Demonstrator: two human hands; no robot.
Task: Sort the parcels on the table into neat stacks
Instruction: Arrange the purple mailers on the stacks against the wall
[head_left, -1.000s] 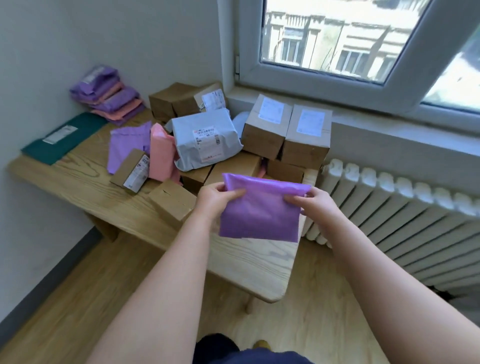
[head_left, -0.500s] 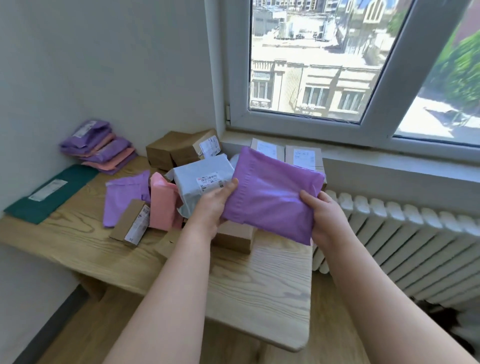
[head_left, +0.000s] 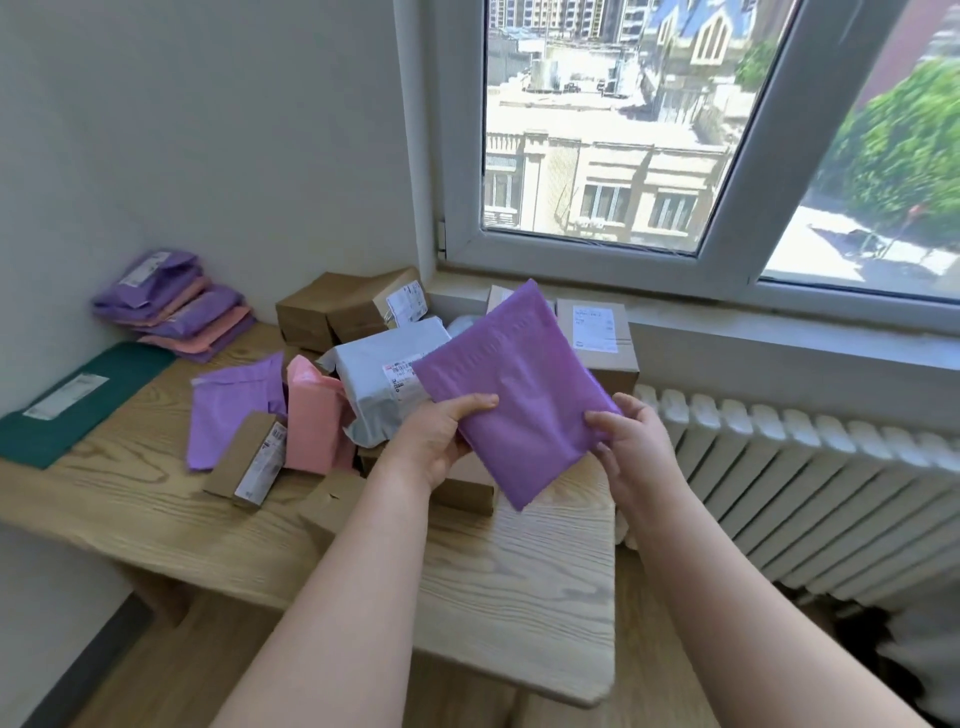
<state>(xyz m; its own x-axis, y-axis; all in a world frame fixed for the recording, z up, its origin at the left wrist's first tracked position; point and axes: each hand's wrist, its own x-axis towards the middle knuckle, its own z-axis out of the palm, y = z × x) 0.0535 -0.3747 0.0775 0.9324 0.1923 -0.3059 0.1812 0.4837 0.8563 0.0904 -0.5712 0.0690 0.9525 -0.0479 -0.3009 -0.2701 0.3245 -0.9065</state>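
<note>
Both hands hold one purple parcel in the air, above the near part of the bench. The parcel is flat and soft. It is turned like a diamond, with one corner up toward the window and one corner down.

The left hand takes the lower left edge. Its thumb lies on the front face and the other fingers curl behind, so this grip is closed on the parcel. The right hand takes the lower right edge. Its thumb presses the front and the fingers go behind the parcel, where they are mostly hidden. This grip is also closed on the parcel.

Under and behind the hands there is a loose heap on the bench:
- a grey parcel with a printed label
- a pink parcel just beside it
- a flat purple bag
- a small brown box with a label on its side

Brown boxes stand at the back near the wall corner, and a labelled box stands under the window sill.

At the far left end of the bench a stack of purple and pink parcels leans against the wall. A flat green parcel lies near it. A white radiator runs along the wall at the right of the bench.
</note>
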